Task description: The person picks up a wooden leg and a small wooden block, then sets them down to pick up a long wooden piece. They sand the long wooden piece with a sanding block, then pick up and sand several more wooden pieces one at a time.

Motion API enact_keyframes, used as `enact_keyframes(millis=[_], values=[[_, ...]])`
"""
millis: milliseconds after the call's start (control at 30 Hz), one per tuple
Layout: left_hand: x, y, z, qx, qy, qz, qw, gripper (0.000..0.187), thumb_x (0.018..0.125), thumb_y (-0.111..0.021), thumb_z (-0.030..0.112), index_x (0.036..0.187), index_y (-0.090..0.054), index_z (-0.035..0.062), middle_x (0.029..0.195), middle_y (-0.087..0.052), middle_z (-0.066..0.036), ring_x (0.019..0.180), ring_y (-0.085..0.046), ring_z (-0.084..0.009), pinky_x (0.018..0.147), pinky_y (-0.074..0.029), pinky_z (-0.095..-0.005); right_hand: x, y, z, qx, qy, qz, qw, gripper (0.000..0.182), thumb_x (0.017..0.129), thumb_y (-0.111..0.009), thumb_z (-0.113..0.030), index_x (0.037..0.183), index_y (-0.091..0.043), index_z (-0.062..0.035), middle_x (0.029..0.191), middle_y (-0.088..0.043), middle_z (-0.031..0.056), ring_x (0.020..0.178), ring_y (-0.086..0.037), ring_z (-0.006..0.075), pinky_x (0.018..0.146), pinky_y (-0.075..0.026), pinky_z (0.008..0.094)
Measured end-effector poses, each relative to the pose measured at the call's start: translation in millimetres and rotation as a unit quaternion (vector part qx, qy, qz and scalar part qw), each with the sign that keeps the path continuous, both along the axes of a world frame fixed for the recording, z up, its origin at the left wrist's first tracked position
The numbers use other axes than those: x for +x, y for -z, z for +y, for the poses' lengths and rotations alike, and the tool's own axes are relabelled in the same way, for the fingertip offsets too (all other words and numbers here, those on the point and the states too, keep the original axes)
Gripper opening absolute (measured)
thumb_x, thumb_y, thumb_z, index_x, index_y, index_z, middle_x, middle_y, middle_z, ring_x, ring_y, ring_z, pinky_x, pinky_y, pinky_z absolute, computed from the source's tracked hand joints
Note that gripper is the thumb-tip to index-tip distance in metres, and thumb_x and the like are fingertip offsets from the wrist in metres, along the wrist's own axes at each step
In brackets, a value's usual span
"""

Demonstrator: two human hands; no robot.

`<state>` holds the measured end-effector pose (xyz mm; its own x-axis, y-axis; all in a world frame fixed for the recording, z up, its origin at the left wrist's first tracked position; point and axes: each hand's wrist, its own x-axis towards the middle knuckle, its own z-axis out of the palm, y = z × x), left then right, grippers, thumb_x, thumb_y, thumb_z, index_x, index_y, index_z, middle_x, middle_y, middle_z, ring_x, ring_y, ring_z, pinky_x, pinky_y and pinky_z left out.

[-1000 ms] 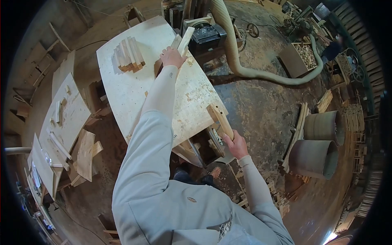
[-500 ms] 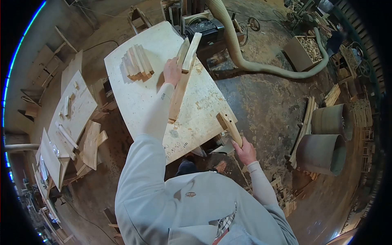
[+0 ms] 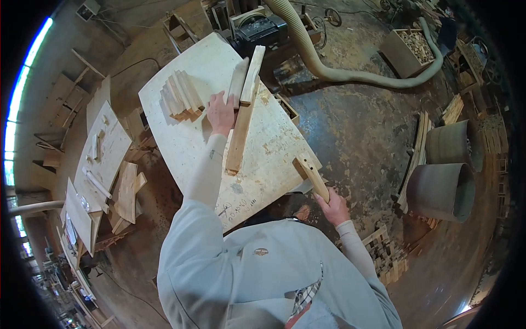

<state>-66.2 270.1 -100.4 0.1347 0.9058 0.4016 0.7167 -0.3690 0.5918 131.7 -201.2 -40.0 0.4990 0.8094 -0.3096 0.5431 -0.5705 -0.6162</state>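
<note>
My left hand (image 3: pixel 221 116) grips the lower end of a short wooden strip (image 3: pixel 238 79), blurred by motion; part of the grip is hidden. Just right of that strip, a pale wooden bar (image 3: pixel 253 74) lies at the upper end of a longer brown wooden board (image 3: pixel 239 145). A stack of wooden strips (image 3: pixel 182 94) sits on the pale tabletop (image 3: pixel 268 164), left of my left hand. Near the table's front right corner, my right hand (image 3: pixel 334 207) is closed around the lower end of a wooden piece with dark holes (image 3: pixel 314 180).
Behind the table stands a dark motor (image 3: pixel 260 32), with a ribbed hose (image 3: pixel 350 78) curving away to the right. A box of wood offcuts (image 3: pixel 408 52) stands farther back. Two large cylinders (image 3: pixel 441 192) stand on the right floor. Wooden panels (image 3: pixel 101 140) lie at the left.
My left hand has moved left and slightly down, drawing the short strip away from the pale bar. My right hand keeps its hold on the piece with holes. The view has shifted slightly.
</note>
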Motion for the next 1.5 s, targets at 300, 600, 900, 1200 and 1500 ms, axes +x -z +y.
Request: enact_keyframes(millis=[300, 600, 900, 1200, 1500], values=[[3, 20, 18, -0.135, 0.070, -0.011, 0.988, 0.040, 0.102, -0.074, 0.035, 0.127, -0.079, 0.0040, 0.120, -0.071, -0.022, 0.114, -0.069, -0.0412, 0.100, -0.055, -0.0493, -1, -5, 5, -0.025, 0.001, 0.001, 1.000, 0.053, 0.105, -0.072, -0.050, 0.126, -0.067, -0.0023, 0.102, -0.078, 0.0290, 0.097, -0.075, 0.0515, 0.082, -0.059, 0.0571], [24, 28, 62, -0.122, 0.083, -0.005, 0.989, 0.040, 0.096, -0.082, 0.035, 0.122, -0.084, 0.0054, 0.106, -0.076, -0.024, 0.106, -0.072, -0.0408, 0.096, -0.057, -0.0494, 2, 10, 3, -0.008, -0.005, -0.027, 1.000, 0.050, 0.105, -0.073, -0.051, 0.113, -0.064, -0.0023, 0.094, -0.076, 0.0293, 0.090, -0.074, 0.0525, 0.075, -0.058, 0.0584], [46, 22, 71, -0.167, 0.019, -0.013, 0.986, 0.038, 0.097, -0.081, 0.040, 0.125, -0.085, 0.0143, 0.116, -0.078, -0.020, 0.112, -0.075, -0.0392, 0.099, -0.059, -0.0500, 0, 14, 6, -0.035, -0.001, -0.016, 0.999, 0.047, 0.106, -0.073, -0.048, 0.118, -0.065, -0.0032, 0.095, -0.076, 0.0296, 0.091, -0.075, 0.0523, 0.077, -0.058, 0.0582], [63, 25, 94, -0.170, 0.016, -0.028, 0.985, 0.041, 0.098, -0.080, 0.044, 0.127, -0.084, 0.0152, 0.124, -0.078, -0.019, 0.119, -0.074, -0.0381, 0.104, -0.058, -0.0486, 2, 41, 0, -0.016, -0.013, -0.033, 0.999, 0.045, 0.106, -0.073, -0.044, 0.126, -0.068, -0.0041, 0.096, -0.077, 0.0291, 0.091, -0.075, 0.0523, 0.076, -0.059, 0.0579], [62, 25, 93, -0.102, 0.020, -0.063, 0.993, 0.041, 0.095, -0.080, 0.041, 0.123, -0.086, 0.0106, 0.108, -0.084, -0.018, 0.103, -0.080, -0.0352, 0.094, -0.060, -0.0441, 2, 65, 2, 0.023, -0.016, -0.036, 0.999, 0.045, 0.106, -0.074, -0.042, 0.124, -0.068, -0.0016, 0.097, -0.077, 0.0306, 0.092, -0.075, 0.0523, 0.078, -0.059, 0.0575]])
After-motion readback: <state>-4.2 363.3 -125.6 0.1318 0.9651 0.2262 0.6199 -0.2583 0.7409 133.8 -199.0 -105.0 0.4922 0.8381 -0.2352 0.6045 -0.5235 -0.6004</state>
